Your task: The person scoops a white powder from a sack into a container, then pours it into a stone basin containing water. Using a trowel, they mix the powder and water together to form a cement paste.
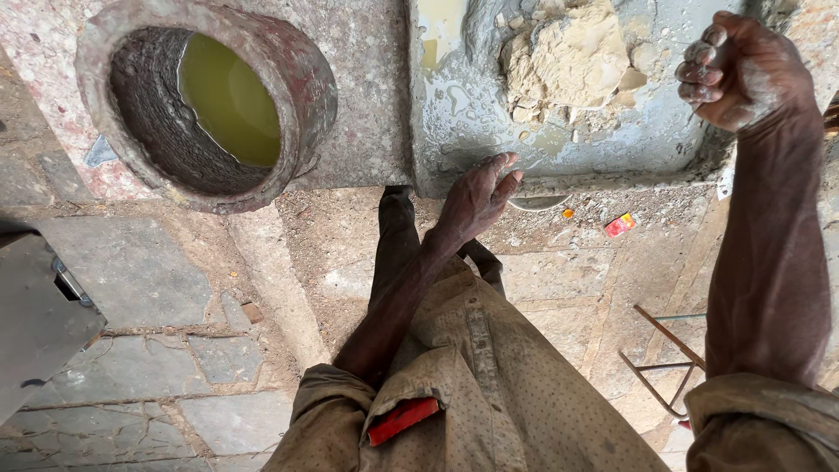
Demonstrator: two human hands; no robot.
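A big lump of pale tan dough (572, 61) sits on the wet grey stone counter (463, 122). It is rough and cracked, with small bits broken off around it, so it looks only partly mixed and not smooth yet. Puddles of cloudy water lie on the counter beside it.

The right hand (738, 70) is held up just to the right of the lump, curled into a fist with pale paste on the fingers; I cannot tell if anything is inside it. The left hand (481, 197) rests at the front edge of the counter, fingers loose and a little apart, holding nothing.

To the left stands a round, crusty pot with yellowish water (229, 100). Below is the stone floor (175, 350).
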